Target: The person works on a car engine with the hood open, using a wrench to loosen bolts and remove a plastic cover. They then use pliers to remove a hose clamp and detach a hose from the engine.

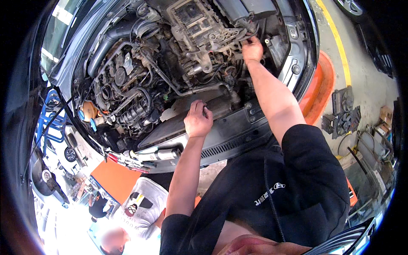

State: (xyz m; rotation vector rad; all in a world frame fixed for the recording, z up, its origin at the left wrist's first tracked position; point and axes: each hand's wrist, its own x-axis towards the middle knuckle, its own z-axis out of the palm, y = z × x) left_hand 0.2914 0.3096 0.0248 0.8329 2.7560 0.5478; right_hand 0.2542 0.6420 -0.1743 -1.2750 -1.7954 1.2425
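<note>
Car engine bay fills upper centre of frame, hood up. Right hand (pixel 253 49) reaches in at upper right of centre, fingers beside the end of a pale metal bracket (pixel 227 38), which sits top centre; fingertips partly hidden among wiring, can't tell if they grip anything. Left hand (pixel 198 121) mid-frame, above the front edge of the bay, fingers loosely bent, narrow gap to thumb; can't tell if it holds something small. Engine (pixel 123 80) left of centre, black intake pipe (pixel 100 53) upper left, tan reservoir (pixel 89 111) with blue cap at left. Silver cylinder (pixel 168 154) on the front edge, lower left of centre. Orange tub (pixel 321 89) right, fan assembly (pixel 342 112) on floor at far right. Co-worker in grey shirt (pixel 144 208) lower left, near an orange tabletop (pixel 114 178).
</note>
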